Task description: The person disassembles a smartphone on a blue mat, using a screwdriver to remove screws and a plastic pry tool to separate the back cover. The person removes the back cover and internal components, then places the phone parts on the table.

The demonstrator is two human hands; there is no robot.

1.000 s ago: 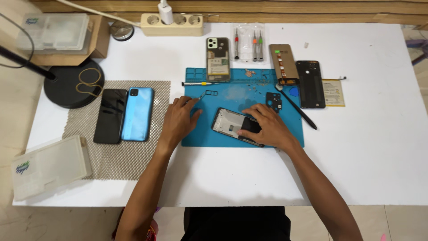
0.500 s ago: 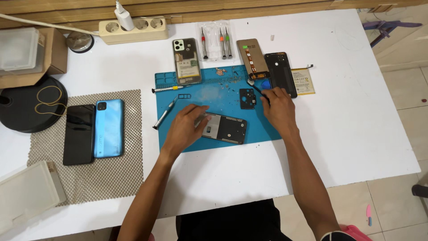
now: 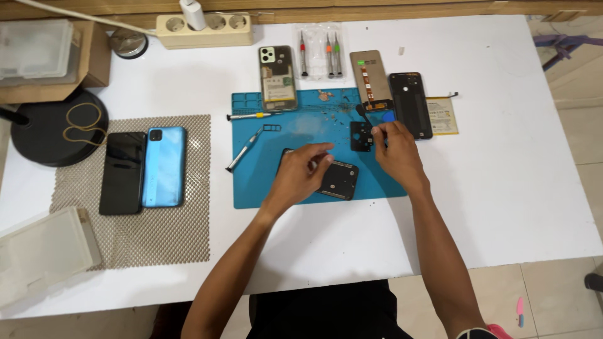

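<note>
We see our right hand [image 3: 397, 154] with fingers pinching the small black plastic cover plate [image 3: 361, 136] just left of them; our left hand [image 3: 300, 176], fingers loosely spread, rests on the dark opened phone body [image 3: 338, 179].

clear pack [image 3: 319, 49] of three screwdrivers, top centre of table | tan screen panel [image 3: 370, 78] with ribbon cable, right of it | black phone screen [image 3: 122, 172] on mesh mat, left | yellowish labelled battery [image 3: 442, 115], far right
</note>
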